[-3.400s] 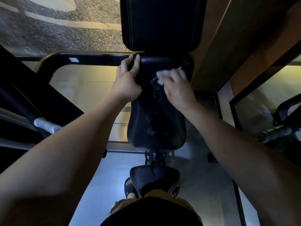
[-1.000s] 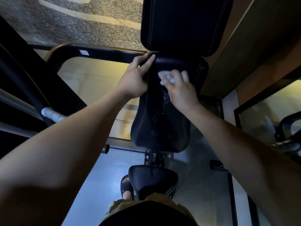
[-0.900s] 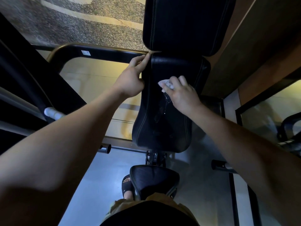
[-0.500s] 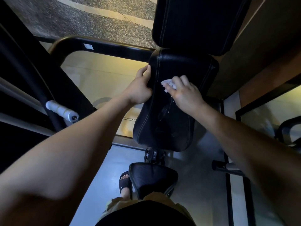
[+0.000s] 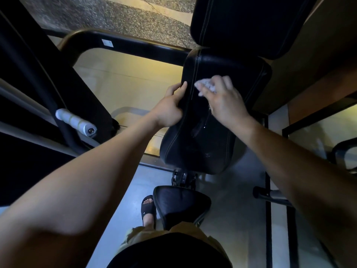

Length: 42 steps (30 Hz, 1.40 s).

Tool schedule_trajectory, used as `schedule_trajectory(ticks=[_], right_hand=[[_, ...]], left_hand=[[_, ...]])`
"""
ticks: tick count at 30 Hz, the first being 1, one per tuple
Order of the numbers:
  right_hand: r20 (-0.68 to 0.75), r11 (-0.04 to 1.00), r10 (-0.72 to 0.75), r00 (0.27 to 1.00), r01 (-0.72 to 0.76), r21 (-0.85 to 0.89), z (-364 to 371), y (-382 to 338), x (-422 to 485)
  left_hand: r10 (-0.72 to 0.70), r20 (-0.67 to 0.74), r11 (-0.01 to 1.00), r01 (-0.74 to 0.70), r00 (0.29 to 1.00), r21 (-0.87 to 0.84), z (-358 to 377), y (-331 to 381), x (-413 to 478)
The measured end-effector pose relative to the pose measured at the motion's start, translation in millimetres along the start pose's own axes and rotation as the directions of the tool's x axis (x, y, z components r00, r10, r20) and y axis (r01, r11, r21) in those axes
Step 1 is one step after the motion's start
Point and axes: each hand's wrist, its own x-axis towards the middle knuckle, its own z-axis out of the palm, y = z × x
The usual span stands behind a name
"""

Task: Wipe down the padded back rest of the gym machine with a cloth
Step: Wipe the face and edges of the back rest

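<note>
Right hand pinches cloth beneath fingers on back rest; left hand grips edge.

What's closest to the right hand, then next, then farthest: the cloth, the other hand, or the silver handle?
1. Cloth, in the right hand itself.
2. Left hand, on the left edge of the back rest.
3. Silver handle, far left.

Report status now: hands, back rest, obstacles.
Left hand grips back rest edge. Right hand presses cloth on its upper part. Wet streaks show mid-pad. Nothing in the way.
</note>
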Motion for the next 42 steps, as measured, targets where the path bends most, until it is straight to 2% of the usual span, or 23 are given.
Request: schedule_trajectory(ticks=[2, 3, 4, 6, 8, 10, 13, 15, 20, 22, 25, 27, 31, 33, 35, 37, 39, 42], right_hand=[[-0.053, 0.997, 0.080, 0.995, -0.080, 0.009, 1.1, -3.5, 1.2], [-0.022, 0.995, 0.100, 0.995, -0.100, 0.021, 5.8, -6.2, -5.6], [0.038, 0.996, 0.084, 0.996, -0.086, 0.032, 13.1, -8.8, -18.4], [0.138, 0.999, -0.038, 0.990, 0.036, 0.018, 26.5, -10.6, -50.6], [0.170, 0.992, -0.124, 0.978, 0.124, 0.014, 31.2, -2.9, -65.4], [0.138, 0.994, -0.103, 0.985, 0.105, -0.012, 22.5, 4.0, -56.3], [0.024, 1.000, 0.013, 1.000, -0.013, -0.003, 13.0, 13.7, -38.4], [0.006, 0.998, 0.062, 0.998, -0.062, 0.013, 23.2, 12.0, -49.3], [0.111, 0.998, -0.055, 0.992, 0.052, 0.037, 40.3, 4.7, -89.7], [0.106, 0.996, 0.053, 0.993, -0.061, 0.072, 24.4, 11.6, -76.6], [-0.041, 0.985, 0.164, 0.986, -0.162, 0.051, 17.5, 26.6, -63.1], [-0.072, 0.989, 0.148, 0.986, -0.147, 0.023, 30.0, 24.5, -77.4], [0.030, 0.998, 0.043, 0.999, -0.045, 0.051, 41.5, 19.3, -103.7], [-0.042, 0.997, 0.064, 0.997, -0.062, 0.053, 25.4, 34.2, -91.6], [-0.161, 0.986, 0.164, 0.973, -0.160, 0.038, 7.9, 52.8, -75.3], [-0.218, 0.973, 0.230, 0.948, -0.227, 0.039, 2.5, 61.4, -70.9], [-0.159, 0.971, 0.239, 0.958, -0.238, 0.029, 10.4, 51.5, -82.6], [-0.051, 0.989, 0.145, 0.988, -0.144, 0.024, 25.9, 33.3, -112.8]], left_hand=[[-0.012, 0.003, 1.000, 0.012, 1.000, 0.001, 6.1, -3.6, -1.8], [-0.015, 0.002, 1.000, 0.015, 1.000, 0.013, 10.1, -5.5, -2.5], [-0.014, 0.001, 1.000, 0.014, 1.000, 0.027, 13.9, -7.3, -3.4], [-0.015, 0.017, 0.998, 0.014, 1.000, 0.057, 20.1, -11.1, -5.3], [-0.015, 0.036, 0.997, 0.012, 0.999, 0.076, 23.7, -13.3, -6.3], [-0.019, 0.051, 0.995, 0.013, 0.999, 0.099, 26.7, -13.3, -6.4], [-0.033, 0.046, 0.992, 0.027, 0.998, 0.121, 31.7, -10.5, -5.9], [-0.043, 0.051, 0.991, 0.036, 0.998, 0.132, 36.0, -9.3, -7.1], [0.024, 0.063, 0.975, -0.037, 0.998, 0.220, 40.3, -6.0, -14.5], [0.055, 0.057, 0.971, -0.067, 0.997, 0.228, 41.8, -4.3, -14.8], [0.089, 0.017, 0.965, -0.091, 0.996, 0.248, 43.7, -1.0, -13.9], [0.105, 0.002, 0.957, -0.101, 0.994, 0.273, 44.1, 3.9, -14.3], [0.136, -0.107, 0.949, -0.098, 0.985, 0.300, 34.8, 21.0, -13.8], [0.170, -0.168, 0.946, -0.113, 0.971, 0.303, 28.1, 31.7, -10.9], [0.221, -0.214, 0.941, -0.151, 0.951, 0.303, 21.5, 40.2, -2.7], [0.274, -0.228, 0.918, -0.183, 0.934, 0.353, 17.8, 47.3, 5.2], [0.283, -0.196, 0.892, -0.183, 0.939, 0.414, 17.4, 51.6, 12.5], [0.230, -0.171, 0.885, -0.133, 0.958, 0.446, 19.0, 54.2, 17.4]])
